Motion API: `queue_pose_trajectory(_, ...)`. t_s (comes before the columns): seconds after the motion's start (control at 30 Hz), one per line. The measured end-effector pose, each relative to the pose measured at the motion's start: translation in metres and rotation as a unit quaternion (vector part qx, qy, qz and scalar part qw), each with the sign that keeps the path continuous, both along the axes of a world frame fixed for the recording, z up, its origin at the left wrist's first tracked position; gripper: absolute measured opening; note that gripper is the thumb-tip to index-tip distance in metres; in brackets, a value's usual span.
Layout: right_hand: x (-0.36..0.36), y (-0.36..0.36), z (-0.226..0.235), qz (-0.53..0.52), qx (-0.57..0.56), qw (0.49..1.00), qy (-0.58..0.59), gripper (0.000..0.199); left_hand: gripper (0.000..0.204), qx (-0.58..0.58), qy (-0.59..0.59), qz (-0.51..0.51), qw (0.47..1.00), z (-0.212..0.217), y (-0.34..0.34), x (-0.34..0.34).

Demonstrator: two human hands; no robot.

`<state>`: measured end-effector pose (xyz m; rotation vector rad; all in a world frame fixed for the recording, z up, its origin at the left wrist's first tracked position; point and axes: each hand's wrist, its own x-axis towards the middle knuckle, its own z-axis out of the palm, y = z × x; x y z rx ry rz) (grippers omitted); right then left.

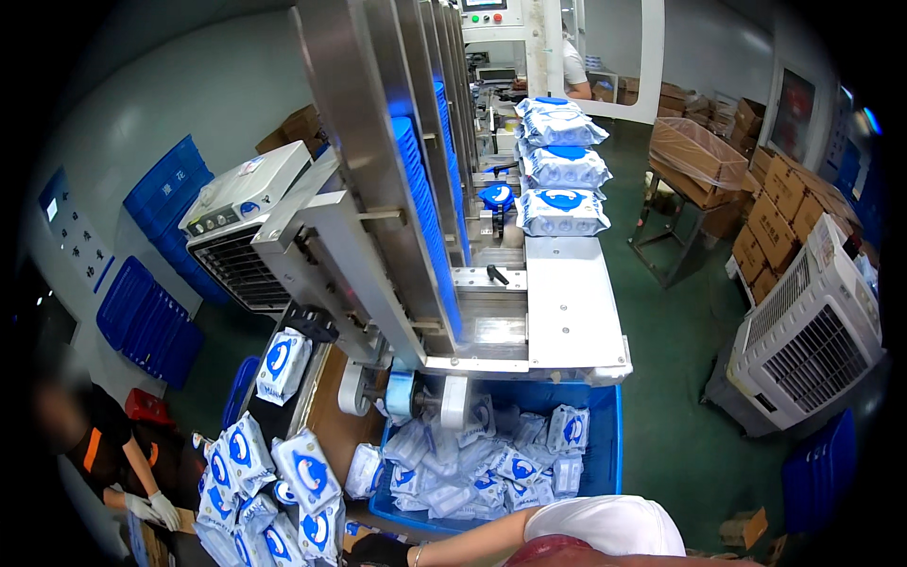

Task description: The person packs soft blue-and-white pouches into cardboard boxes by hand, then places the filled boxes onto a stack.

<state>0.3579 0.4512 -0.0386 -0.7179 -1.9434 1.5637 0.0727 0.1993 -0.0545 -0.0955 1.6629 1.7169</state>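
Observation:
My left hand (376, 551), in a black glove with a bracelet at the wrist, is at the lower edge beside a heap of wet wipe packs (310, 474). Its fingers are mostly cut off, so I cannot tell whether it holds a pack. The packs are white and soft, with blue printing. More packs lie jumbled in a blue bin (616, 463) beyond my forearm. Another single pack (283, 366) rests on a dark conveyor (273, 416) left of the bin. My right hand is out of view.
A packing machine (576, 302) with stacked blue lids (425, 217) rises ahead, wipe packs (564, 213) piled on its right side. At the left, a person's white-gloved hands (156, 510) rest near cardboard. Air coolers (803, 326) and boxes (770, 222) stand right.

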Motion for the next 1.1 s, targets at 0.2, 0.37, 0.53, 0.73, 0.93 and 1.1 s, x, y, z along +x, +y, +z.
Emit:
queue_pose_trajectory(0.2,-0.057,-0.045,0.032,0.073,0.079,0.992,0.067,0.023,0.021,-0.008,0.642,-0.074,0.763,0.105,-0.015,0.037)
queue_pose_trajectory(0.37,-0.127,-0.117,0.071,0.174,0.133,0.967,0.133,0.021,0.023,0.046,0.524,0.035,0.85,0.11,-0.113,-0.01)
queue_pose_trajectory(0.53,-0.195,-0.223,0.093,0.186,0.02,0.966,0.176,0.017,0.045,-0.012,0.523,0.023,0.852,0.083,-0.201,-0.054)
queue_pose_trajectory(0.73,-0.254,-0.3,0.012,0.127,0.155,0.978,0.052,0.026,0.077,-0.045,0.451,-0.109,0.884,-0.02,-0.284,-0.087)
queue_pose_trajectory(0.93,-0.228,-0.302,0.054,0.303,0.353,0.883,-0.062,0.017,0.113,-0.157,0.367,-0.09,0.913,0.038,-0.262,-0.048)
queue_pose_trajectory(1.1,-0.272,-0.324,0.096,0.232,0.554,0.763,-0.237,0.014,0.065,-0.135,0.487,0.148,0.85,0.055,-0.271,-0.028)
